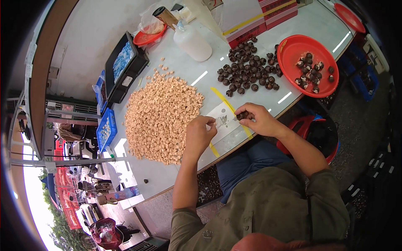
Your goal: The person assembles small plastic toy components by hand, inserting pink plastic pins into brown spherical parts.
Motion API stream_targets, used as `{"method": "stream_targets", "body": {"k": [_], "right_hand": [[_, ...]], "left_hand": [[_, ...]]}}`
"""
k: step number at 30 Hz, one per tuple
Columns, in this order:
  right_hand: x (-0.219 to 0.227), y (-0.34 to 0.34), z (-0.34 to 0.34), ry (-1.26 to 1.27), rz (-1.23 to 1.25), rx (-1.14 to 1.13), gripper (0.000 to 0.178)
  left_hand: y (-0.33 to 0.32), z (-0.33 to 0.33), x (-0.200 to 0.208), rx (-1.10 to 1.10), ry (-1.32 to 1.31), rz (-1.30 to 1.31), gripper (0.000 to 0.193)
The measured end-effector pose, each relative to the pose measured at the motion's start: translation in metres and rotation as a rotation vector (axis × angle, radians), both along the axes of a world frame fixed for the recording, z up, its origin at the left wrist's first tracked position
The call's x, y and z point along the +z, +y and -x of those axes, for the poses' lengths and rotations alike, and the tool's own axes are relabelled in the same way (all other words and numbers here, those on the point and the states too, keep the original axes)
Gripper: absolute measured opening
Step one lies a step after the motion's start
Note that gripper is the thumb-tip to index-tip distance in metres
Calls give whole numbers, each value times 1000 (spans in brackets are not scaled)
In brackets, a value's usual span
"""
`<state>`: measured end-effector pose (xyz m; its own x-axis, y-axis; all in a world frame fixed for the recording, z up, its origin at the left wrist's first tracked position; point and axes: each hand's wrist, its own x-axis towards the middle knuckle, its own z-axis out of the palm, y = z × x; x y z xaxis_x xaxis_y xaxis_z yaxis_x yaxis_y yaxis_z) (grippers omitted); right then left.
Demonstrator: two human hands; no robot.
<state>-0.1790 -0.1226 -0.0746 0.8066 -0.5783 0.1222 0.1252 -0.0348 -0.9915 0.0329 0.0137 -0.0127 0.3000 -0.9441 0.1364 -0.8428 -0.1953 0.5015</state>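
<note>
My right hand (263,120) curls its fingers round one or more dark brown balls (241,116) above the table. Close by on the left, my left hand (199,133) is pinched; a tiny pale bit shows at its fingertips, too small to name. Both hands hover over a white sheet (224,136) with grey smudges, bordered by yellow tape (222,98). Left of my left hand spreads a big heap of small beige pieces (161,119). Beyond my right hand lie many loose dark brown balls (247,69).
At the right, a red plate (289,79) holds dark balls with white patches. Further back stand a white bottle (193,45) and red boxes (279,14). A black crate (121,85) with blue contents and a blue tray (113,136) line the left side. A water bottle (127,193) lies near the left corner.
</note>
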Motion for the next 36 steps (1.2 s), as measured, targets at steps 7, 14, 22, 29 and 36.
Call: {"method": "stream_targets", "body": {"k": [7, 14, 22, 29, 36], "right_hand": [[0, -1, 0, -19, 3, 2, 29], [1, 1, -1, -9, -26, -3, 30], [0, -2, -1, -27, -24, -16, 32], [3, 2, -1, 23, -8, 13, 41], [6, 6, -3, 60, -24, 22, 46]], "left_hand": [[-6, 1, 3, -17, -89, -56, 16], [-9, 3, 8, -50, -178, -96, 16], [-7, 3, 12, -38, -198, -110, 17], [-10, 13, 24, -21, 98, -21, 18], [-17, 33, 24, -47, 327, 37, 18]]}}
